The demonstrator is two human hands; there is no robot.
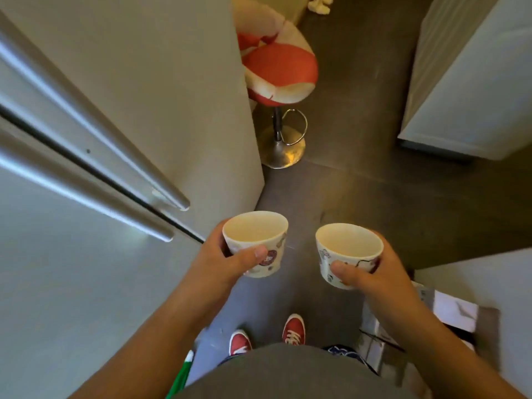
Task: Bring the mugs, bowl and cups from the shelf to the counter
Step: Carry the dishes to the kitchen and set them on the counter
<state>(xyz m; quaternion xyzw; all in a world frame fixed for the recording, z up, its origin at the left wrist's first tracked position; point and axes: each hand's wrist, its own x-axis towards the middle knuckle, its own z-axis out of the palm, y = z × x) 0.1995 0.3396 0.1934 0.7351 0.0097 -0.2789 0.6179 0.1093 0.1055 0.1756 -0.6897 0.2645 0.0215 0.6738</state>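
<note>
Holding one cup apiece, the person's two bare hands reach out in front of the body, above a dark tiled floor (374,180). The left hand (221,263) has its fingers (259,252) clamped on a small white handleless ceramic cup with a round red-brown print (256,243), thumb pressed across the near wall and the other digits wrapped behind. The right hand (371,272) grips a matching small white ceramic cup with dark line drawings (347,254) in the same way, thumb on the near side. Both cups stand upright, look empty inside, and sit well apart from each other at about the same height. To the left rises a tall grey refrigerator with long steel bar handles (95,133). Ahead, just past its corner, stands a red and white padded bar stool on a chrome pedestal (277,73). Below the cups, a pair of red lace-up shoes (267,335) shows on the floor.
</note>
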